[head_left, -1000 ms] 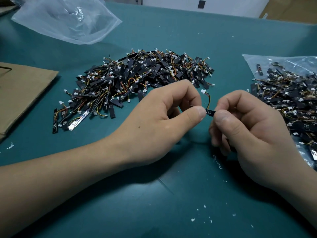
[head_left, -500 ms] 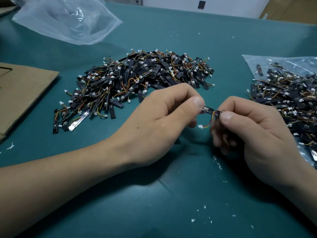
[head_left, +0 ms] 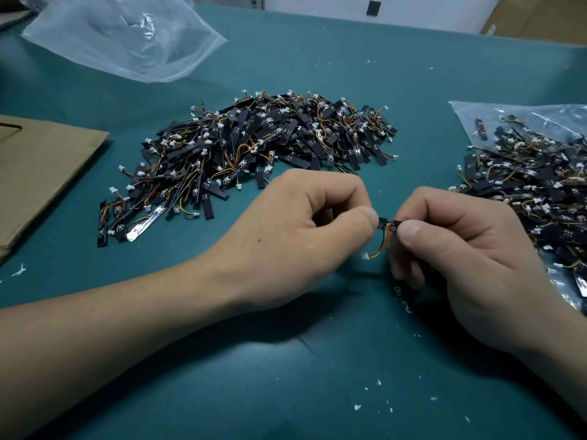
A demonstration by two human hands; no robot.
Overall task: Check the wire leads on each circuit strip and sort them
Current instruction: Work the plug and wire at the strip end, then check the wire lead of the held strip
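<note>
- Circuit strip (head_left: 386, 224): pinched at each end by fingers (head_left: 365, 217) of left hand (head_left: 298, 230) and right hand (head_left: 470, 249), held above the surface (head_left: 286, 360).
- Wire lead (head_left: 377, 250): had swung from above the strip to hang below it. The check was probably unfinished, with sorting pending.

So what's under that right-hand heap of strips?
A clear plastic bag shows beneath the right heap. Whether the heap lies on or inside it is unclear; its lower layers are covered.
</note>
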